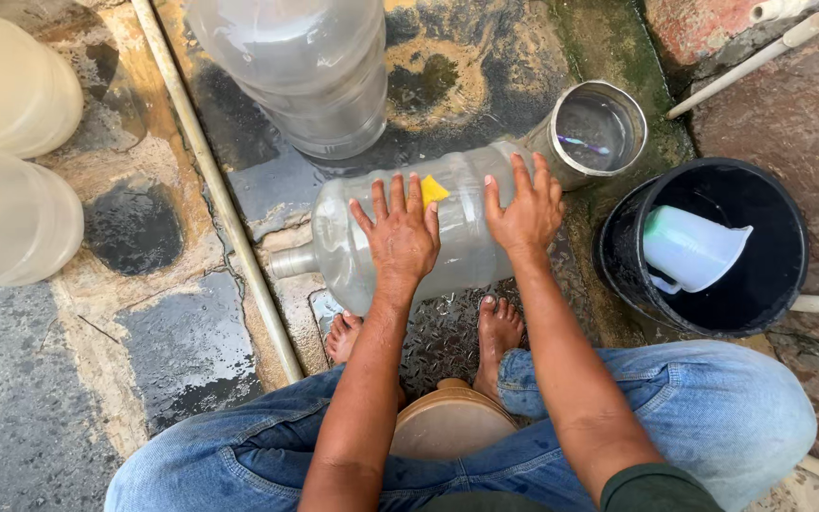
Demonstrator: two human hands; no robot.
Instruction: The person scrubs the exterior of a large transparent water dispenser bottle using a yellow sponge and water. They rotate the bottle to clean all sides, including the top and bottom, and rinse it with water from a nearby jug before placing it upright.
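Clear plastic jug (381, 237) lies sideways beneath both hands, left hand (398, 232) and right hand (525, 210) spread flat on it.

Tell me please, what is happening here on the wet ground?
A person in jeans sits low on a wooden stool, barefoot. Both hands rest flat on a big clear jug lying on its side on the wet floor: the left hand near its middle, the right hand nearer its base. A yellow sponge shows at the jug by the left hand. To the right stand a metal pot of water and a black bucket holding a pale pitcher. Another jug stands behind.
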